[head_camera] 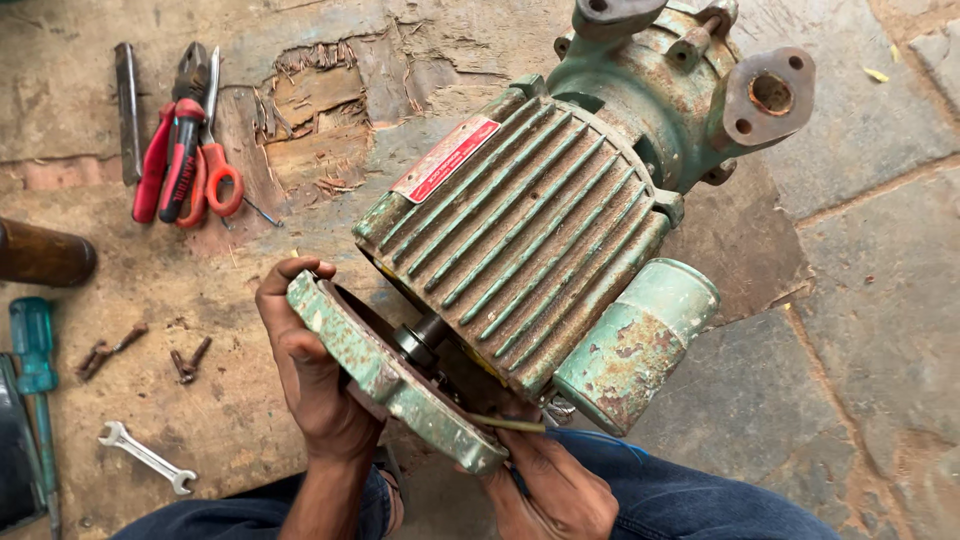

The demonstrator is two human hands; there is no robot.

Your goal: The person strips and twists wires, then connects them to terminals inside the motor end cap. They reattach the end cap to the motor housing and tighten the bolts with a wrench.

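A rusty green finned electric motor with a pump head (540, 210) lies on the stone floor in front of me. Its round green end cover (385, 370) is pulled a short way off the near end, baring the dark shaft (425, 335). My left hand (310, 375) grips the cover's left rim. My right hand (545, 480) holds the cover's lower right edge from below. A green cylinder with flaking paint (635, 345) is fixed to the motor's right side. A red label (447, 158) sits on the casing.
Red-handled pliers, a screwdriver and scissors (185, 160) lie at the upper left beside a dark metal bar (127, 110). Rusty bolts (140, 350), a small spanner (145, 457), a teal-handled screwdriver (35, 370) and a wooden handle (45, 255) lie at left. My knees in blue jeans (690, 500) are below.
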